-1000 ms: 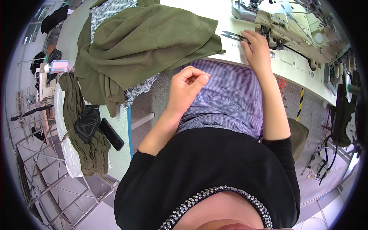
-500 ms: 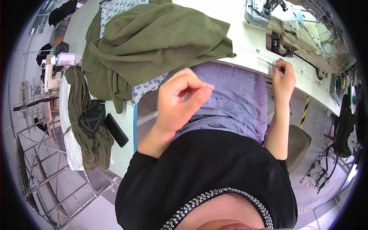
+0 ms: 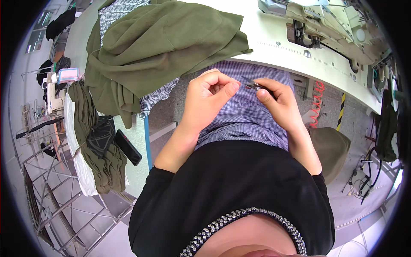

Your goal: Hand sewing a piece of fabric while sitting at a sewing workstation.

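Note:
My right hand [image 3: 277,102] grips a small pair of thread snips [image 3: 253,85], its blades parted and pointing toward my left hand. Thumb and forefinger of my left hand [image 3: 212,96] are pinched together just left of the blade tips. Whatever lies in that pinch is too small to make out. Both hands hover over the blue checked cloth [image 3: 244,122] on my lap. Beyond the left hand, an olive green garment [image 3: 167,47] lies heaped on the table, with a blue-and-white patterned fabric [image 3: 158,96] showing from under it.
A sewing machine [image 3: 325,28] stands on the white table [image 3: 274,51] at the far right. To the left are a stack of olive pieces [image 3: 102,169], a dark folded cloth [image 3: 100,136] and a black phone [image 3: 128,147]. A red coiled hose [image 3: 317,103] hangs under the table's edge.
My right hand has come from the table's edge inward and left, bringing the snips close to my left hand. The left hand stays pinched and has shifted only slightly.

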A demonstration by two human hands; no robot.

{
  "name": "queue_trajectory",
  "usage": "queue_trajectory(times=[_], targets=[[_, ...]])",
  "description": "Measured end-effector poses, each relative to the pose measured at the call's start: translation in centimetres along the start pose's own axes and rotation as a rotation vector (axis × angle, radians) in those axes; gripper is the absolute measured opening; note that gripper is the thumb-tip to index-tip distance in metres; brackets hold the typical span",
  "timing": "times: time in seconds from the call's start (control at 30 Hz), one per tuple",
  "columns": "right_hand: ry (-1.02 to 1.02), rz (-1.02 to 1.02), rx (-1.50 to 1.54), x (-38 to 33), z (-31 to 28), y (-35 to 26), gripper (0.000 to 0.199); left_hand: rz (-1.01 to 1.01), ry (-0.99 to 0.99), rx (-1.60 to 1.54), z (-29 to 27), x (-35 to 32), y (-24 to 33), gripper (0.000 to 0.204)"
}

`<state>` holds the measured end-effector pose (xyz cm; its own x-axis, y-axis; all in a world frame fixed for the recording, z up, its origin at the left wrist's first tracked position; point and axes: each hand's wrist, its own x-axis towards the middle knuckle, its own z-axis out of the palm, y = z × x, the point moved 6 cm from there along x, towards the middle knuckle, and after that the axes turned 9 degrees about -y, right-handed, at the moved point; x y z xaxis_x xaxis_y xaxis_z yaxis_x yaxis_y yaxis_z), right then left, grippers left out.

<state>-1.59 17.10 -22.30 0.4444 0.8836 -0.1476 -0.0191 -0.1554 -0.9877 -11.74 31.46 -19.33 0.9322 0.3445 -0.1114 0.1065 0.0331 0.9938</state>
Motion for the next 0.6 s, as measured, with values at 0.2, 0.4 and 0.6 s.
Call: queue_trajectory(times=[0.2, 0.4, 0.6], targets=[[-0.098, 0.014, -0.001, 0.06, 0.28, -0.36, 0.03, 0.051, -0.02, 0.091, 0.37, -0.07, 0.56, 0.009], [-0.106, -0.001, -0.033, 0.1, 0.26, -0.33, 0.029, 0.045, -0.02, 0.118, 0.36, -0.03, 0.65, 0.01], [-0.075, -0.03, -0.064, 0.13, -0.05, 0.13, 0.024, 0.049, -0.034, 0.158, 0.44, 0.04, 0.64, 0.01]])
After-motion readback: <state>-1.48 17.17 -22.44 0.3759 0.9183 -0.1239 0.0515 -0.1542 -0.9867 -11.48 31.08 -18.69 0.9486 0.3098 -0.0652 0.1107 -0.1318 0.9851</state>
